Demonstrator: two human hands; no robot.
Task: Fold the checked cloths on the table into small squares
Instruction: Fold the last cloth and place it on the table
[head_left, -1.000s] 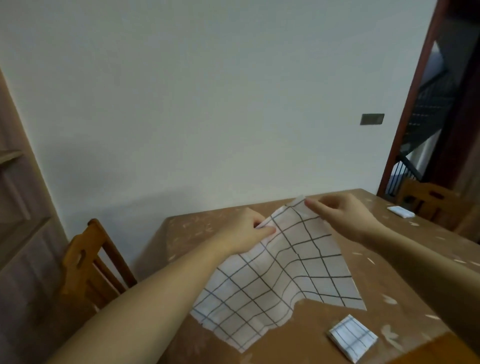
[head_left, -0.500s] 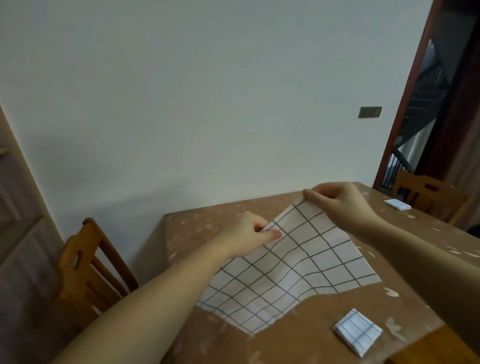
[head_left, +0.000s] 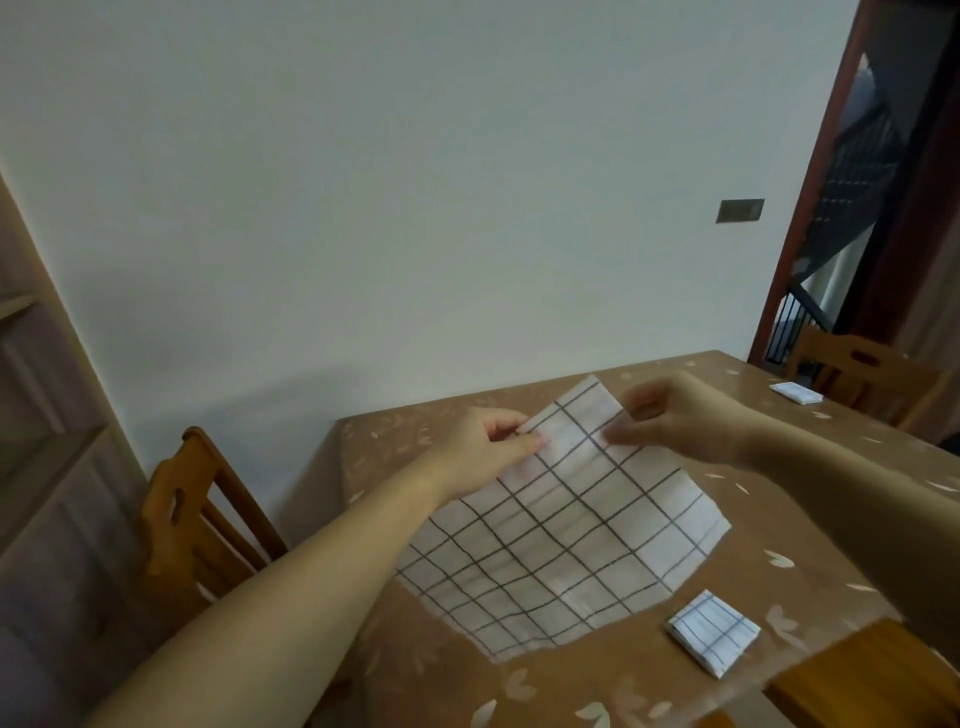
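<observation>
Here, the left hand (head_left: 488, 447) pinches the far left edge of a white checked cloth (head_left: 566, 525), and the right hand (head_left: 675, 415), somewhat blurred, pinches its far corner. The cloth lies mostly flat on the brown table (head_left: 571, 675), apparently not yet folded. One folded square (head_left: 712, 633) sits near it; another (head_left: 795, 393) lies well apart.
</observation>
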